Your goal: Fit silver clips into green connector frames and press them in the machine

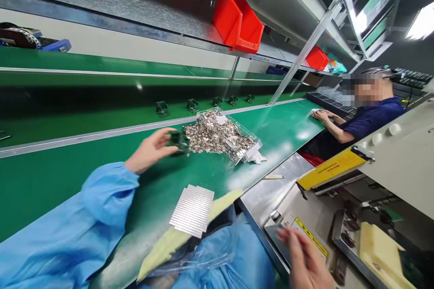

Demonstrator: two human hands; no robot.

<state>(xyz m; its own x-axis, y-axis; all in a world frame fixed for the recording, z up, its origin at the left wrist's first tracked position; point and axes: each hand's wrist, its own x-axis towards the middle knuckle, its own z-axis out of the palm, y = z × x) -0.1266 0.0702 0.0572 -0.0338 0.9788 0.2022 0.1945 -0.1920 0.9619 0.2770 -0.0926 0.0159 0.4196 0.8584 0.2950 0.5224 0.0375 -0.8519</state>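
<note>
Around the left hand [151, 149], bare green bench [61, 176] lies open toward nine o'clock and six o'clock. At three o'clock the clear tray [249, 137] of small metal parts blocks the way, almost touching the dark part the fingers hold. At five o'clock a ribbed metal sheet [192, 210] lies flat near the bench edge. Toward twelve, small dark fixtures [162, 108] stand in a row (with gaps between). The right hand [305, 262] hovers over the machine [339, 221]; a co-worker's hands [323, 116] occupy the far bench end.
</note>
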